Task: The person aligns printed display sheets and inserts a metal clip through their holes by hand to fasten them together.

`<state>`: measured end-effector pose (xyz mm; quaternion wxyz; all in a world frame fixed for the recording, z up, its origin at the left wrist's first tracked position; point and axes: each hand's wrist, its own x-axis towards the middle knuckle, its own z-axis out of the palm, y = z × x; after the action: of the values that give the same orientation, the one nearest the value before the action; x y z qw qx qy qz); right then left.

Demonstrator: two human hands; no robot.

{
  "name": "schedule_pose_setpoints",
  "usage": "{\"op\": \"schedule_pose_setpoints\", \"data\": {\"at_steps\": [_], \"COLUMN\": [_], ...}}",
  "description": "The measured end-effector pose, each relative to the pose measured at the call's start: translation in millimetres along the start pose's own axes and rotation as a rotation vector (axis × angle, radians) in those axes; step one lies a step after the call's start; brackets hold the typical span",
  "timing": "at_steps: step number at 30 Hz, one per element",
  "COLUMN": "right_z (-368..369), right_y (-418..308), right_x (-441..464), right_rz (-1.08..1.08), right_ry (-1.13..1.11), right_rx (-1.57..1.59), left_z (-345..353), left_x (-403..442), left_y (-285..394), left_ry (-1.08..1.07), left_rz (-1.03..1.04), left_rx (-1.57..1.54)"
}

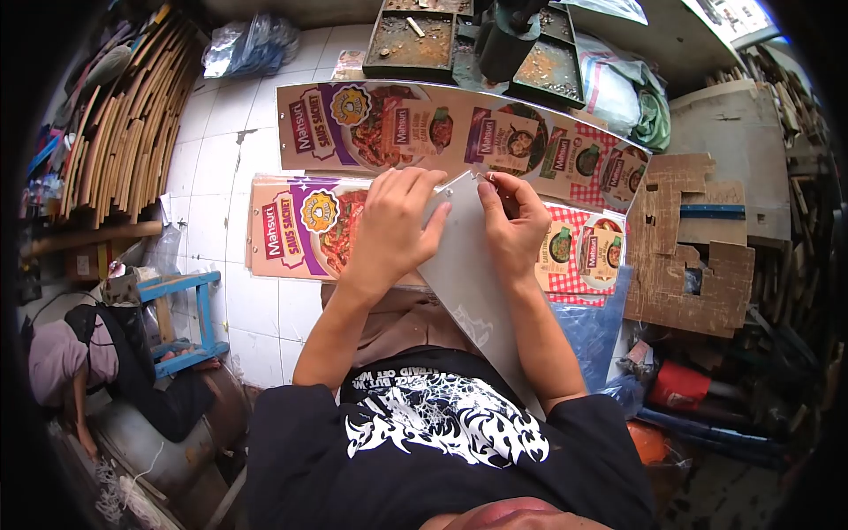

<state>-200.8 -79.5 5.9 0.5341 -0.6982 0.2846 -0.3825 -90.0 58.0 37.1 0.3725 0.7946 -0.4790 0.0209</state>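
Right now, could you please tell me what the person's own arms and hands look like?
The left hand and right hand are bare, with no gloves or watch in sight. Short black sleeves leave the forearms uncovered, and the black shirt has white printing across its front.

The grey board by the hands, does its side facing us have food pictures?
No, the grey board shows only grey with faint pale marks, while the printed board beyond it shows food.

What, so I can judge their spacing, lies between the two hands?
In the head view, the upper part of the grey panel lies between the left hand and the right hand.
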Motion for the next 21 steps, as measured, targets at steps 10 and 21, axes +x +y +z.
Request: {"op": "schedule_pose_setpoints", "data": {"at_steps": [10, 21], "right_z": [-1, -32], "right_y": [-4, -14], "right_x": [2, 17], "right_rz": [0.100, 0.482], "right_ry": [-0.057, -0.270], "right_rx": [0.070, 0.688], "left_z": [29, 19], "left_x": [-9, -14], "left_y": [11, 11], "left_ry": [0.035, 0.134], "left_rz": [-0.133, -0.207], "left_rx": [0.106, -0.356]}}
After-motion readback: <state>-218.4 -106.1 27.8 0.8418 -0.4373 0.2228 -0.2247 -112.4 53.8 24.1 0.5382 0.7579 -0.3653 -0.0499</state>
